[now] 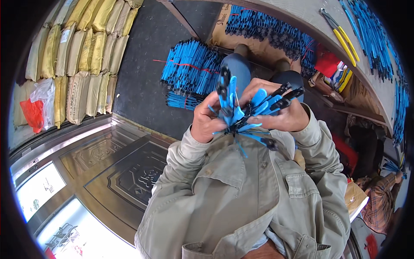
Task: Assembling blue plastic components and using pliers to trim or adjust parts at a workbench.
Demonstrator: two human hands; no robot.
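In front of my chest I hold a loose bunch of slim blue plastic pieces with black ends [260, 98]. The pieces fan out in several directions. My left hand [206, 120] is closed round its left side, thumb pressed near the middle. On the other side, my right hand [282, 115] grips it with bent fingers. A dark tie or strand seems to cross the centre, but I cannot make it out well. Beyond my hands, on the floor, a large stack of similar blue pieces [185, 64] is bound with red cord.
More blue bundles [263, 23] lie in cardboard at the far side. On the table [297, 11] at the right rest yellow-handled pliers [340, 36] and loose blue pieces [366, 39]. Wrapped packages [77, 95] are stacked left. Another person in a plaid sleeve [379, 207] sits lower right.
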